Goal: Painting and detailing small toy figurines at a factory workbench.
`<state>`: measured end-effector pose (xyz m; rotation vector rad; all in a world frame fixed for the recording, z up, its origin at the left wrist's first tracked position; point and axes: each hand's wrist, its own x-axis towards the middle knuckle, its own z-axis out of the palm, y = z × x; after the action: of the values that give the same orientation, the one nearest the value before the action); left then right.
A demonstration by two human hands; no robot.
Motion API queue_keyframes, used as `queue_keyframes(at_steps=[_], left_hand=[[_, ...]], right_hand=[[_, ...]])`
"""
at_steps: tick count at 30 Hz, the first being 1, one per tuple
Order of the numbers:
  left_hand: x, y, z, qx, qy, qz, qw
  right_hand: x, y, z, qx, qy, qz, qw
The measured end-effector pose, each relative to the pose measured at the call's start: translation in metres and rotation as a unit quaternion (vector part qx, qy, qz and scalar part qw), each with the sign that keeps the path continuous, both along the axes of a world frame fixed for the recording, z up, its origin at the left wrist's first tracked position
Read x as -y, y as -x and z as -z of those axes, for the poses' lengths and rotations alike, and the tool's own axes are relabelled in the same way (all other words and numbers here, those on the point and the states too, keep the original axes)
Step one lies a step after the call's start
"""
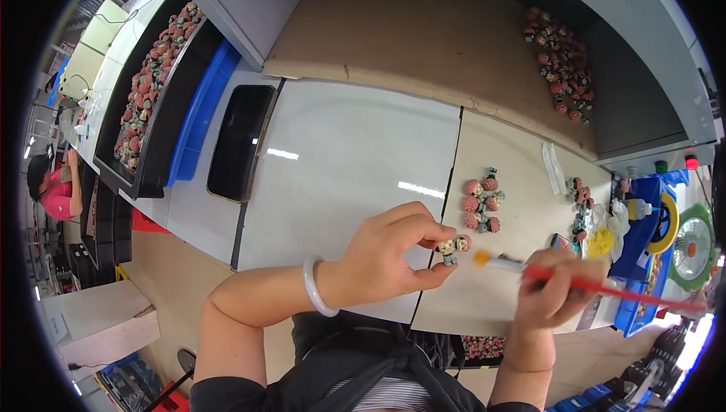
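Note:
Between the thumb and fingers of my left hand is a small pink-haired figurine, held over the table's front part. My right hand grips a red-handled paintbrush. Its yellowish bristle tip points left, just to the right of the figurine; a small gap seems to lie between them. Beyond the hands, a cluster of similar figurines lies on the cream part of the tabletop. A white bangle circles my left wrist.
A black phone lies at the left, beside a black tray heaped with pinkish figurines. More figurines lie in the grey-walled booth at the back. To the right stand a green fan, blue bins, a yellow ring and a bottle. Another person sits far left.

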<state>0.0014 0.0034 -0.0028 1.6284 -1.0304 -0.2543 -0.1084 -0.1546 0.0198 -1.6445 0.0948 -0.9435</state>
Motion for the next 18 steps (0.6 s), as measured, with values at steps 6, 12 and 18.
queue_keyframes(at_steps=[6, 12, 18], left_hand=[[-0.001, 0.002, 0.002, -0.111, 0.037, 0.041, 0.992], [0.0, 0.002, 0.005, -0.329, 0.084, 0.09, 0.936], [0.003, -0.002, 0.001, -0.341, 0.075, 0.093, 0.932]], right_hand=[[0.003, -0.005, 0.004, -0.054, 0.01, 0.037, 0.998], [0.011, -0.008, 0.012, -0.096, 0.081, 0.045, 0.991], [0.011, -0.003, 0.003, -0.013, 0.061, 0.04, 0.997]])
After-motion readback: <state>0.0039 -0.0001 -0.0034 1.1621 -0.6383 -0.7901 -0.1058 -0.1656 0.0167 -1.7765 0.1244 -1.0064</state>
